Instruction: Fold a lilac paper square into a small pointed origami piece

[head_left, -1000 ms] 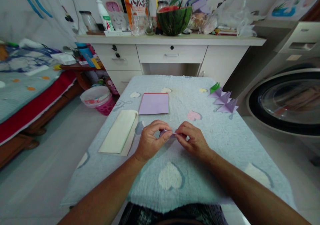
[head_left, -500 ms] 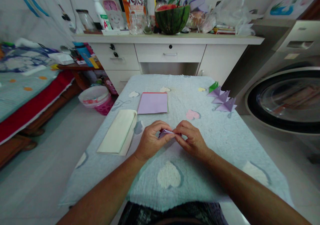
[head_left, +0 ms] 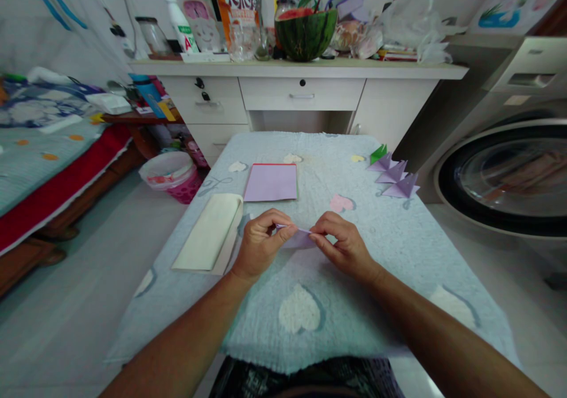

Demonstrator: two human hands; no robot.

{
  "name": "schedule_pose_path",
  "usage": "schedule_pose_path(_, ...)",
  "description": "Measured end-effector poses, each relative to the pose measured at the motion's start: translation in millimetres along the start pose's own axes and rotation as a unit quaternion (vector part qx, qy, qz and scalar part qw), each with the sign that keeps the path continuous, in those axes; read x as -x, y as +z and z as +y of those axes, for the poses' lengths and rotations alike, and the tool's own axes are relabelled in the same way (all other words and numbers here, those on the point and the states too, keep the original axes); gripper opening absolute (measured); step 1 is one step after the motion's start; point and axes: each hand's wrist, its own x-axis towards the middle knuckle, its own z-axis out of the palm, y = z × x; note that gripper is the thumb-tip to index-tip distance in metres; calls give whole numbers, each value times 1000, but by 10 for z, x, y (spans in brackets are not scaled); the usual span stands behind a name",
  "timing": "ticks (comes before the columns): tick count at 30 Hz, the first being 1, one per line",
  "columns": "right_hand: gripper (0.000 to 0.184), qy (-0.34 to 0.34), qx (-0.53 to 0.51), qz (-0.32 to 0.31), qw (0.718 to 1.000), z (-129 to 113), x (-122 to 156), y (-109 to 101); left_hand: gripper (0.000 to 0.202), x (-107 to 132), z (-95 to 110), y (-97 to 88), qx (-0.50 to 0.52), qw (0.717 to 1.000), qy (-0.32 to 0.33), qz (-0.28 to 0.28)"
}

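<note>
A small folded piece of purple paper [head_left: 297, 237] is held between both hands, just above the light blue cloth-covered table [head_left: 398, 250]. My left hand [head_left: 257, 247] pinches its left end with thumb and forefinger. My right hand [head_left: 343, 244] pinches its right end, fingers pressed together. Beyond them lies a stack of square paper [head_left: 271, 182], purple on top with a red edge. At the table's right edge lie three folded purple pieces [head_left: 394, 176] and a green one [head_left: 378, 152].
A cream folded cloth [head_left: 208, 232] lies left of my hands. Behind the table stands a white desk [head_left: 305, 91] with a cut watermelon [head_left: 305, 32] and bottles. A washing machine [head_left: 505, 173] is at right, a bed [head_left: 44, 150] and a pink-and-white basin [head_left: 170, 176] at left.
The hands have moved slightly apart, and the purple paper between them has spread wider. The left hand shifted a little to the left.
</note>
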Motion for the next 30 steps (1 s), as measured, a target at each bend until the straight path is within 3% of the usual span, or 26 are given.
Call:
schedule_pose_path(11,14,77,-91,-35,992,56,5,34,15,-4,-40,24,-5,1000,-16,-16)
schedule_pose_path(17,13,80,-115,-20,990,51,8,102,15,4,-70,61,-32,998,-18,-50)
schedule_pose_path(23,18,112,-118,-13,987,56,-7,58,17,-25,-46,31,20,998,-50,16)
schedule_pose_path(27,21,130,-136,-20,982,52,-12,39,17,-30,-59,21,46,996,-69,25)
schedule_pose_path(30,17,187,-217,-36,957,57,4,69,18,-28,-68,32,60,994,-90,33)
